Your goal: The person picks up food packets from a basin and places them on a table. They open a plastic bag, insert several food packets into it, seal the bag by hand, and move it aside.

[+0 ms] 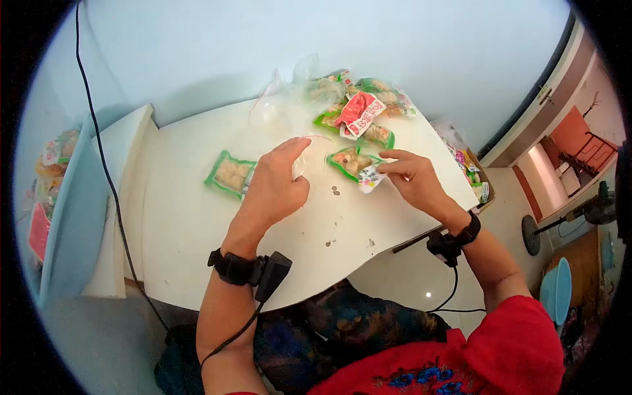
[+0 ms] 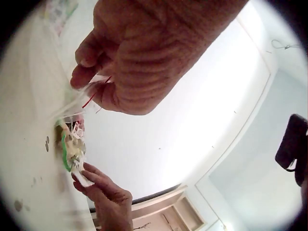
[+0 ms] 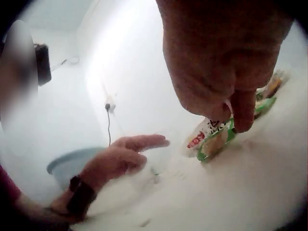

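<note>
My left hand is raised over the white table, pinching clear thin plastic with a red strip between thumb and fingers. More clear plastic spreads behind that hand. On the right, my right hand pinches the white printed corner of a small green-edged food packet between thumb and fingers. Pale chunks show through the packet's clear front. To the left of my left hand lies another green-edged packet, partly covered by the wrist.
Several packets are heaped at the back of the table, with a red and white packet on top. Small dark specks dot the tabletop. A light blue bin with packets stands at the left, a carton of packets at the right.
</note>
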Demonstrator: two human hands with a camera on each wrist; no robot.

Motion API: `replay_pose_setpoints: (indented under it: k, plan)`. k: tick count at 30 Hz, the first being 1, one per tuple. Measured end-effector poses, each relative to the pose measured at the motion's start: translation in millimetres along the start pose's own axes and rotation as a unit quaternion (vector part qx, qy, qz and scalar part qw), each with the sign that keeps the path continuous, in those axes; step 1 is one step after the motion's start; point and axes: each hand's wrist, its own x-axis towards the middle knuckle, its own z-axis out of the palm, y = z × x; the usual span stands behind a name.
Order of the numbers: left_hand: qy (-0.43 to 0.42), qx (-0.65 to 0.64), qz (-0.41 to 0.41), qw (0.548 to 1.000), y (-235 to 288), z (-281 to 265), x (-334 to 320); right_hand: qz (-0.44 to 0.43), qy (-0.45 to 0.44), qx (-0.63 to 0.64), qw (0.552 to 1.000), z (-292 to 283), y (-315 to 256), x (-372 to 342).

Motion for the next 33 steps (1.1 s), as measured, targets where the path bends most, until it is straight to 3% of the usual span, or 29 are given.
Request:
replay_pose_setpoints:
  k: [3,6,9,12,15,18,21,27,33]
  plan:
    - [-0.009,-0.009,-0.002,1.0,-1.3,1.8,0.2,0.129,-0.026,0.152,0.98,-3.1,7.6,-5.4]
    - [-0.013,-0.009,-0.005,1.0,-1.4,2.3,-0.1,0.288,-0.046,0.25,0.923,-8.1,-5.5,4.1]
    - [-0.015,-0.011,-0.006,1.0,0.6,0.9,0.0,0.226,-0.014,0.21,0.951,6.3,-11.2,7.3]
    - [-0.019,-0.016,-0.009,1.0,6.9,-2.4,-1.0,0.3,-0.023,0.252,0.92,1.9,-24.0,15.8]
    - [-0.001,-0.002,0.039,0.999,1.4,0.1,-1.8,0.305,-0.037,0.339,0.889,1.7,-10.9,16.3]
    - [-0.019,-0.035,-0.007,0.999,4.1,-4.5,-3.2,0.285,-0.027,0.351,0.892,-6.2,-23.8,19.5]
    - [0.002,-0.005,0.037,0.999,0.2,2.9,-3.5,0.241,-0.036,0.475,0.845,-10.4,-32.7,10.3]
    - [0.024,0.0,0.03,0.999,3.5,3.9,-1.4,0.231,-0.065,0.591,0.77,1.2,-78.9,24.0]
    - [0.015,-0.017,0.034,0.999,11.8,-6.4,0.1,0.232,-0.098,0.624,0.739,23.0,-88.8,44.5]
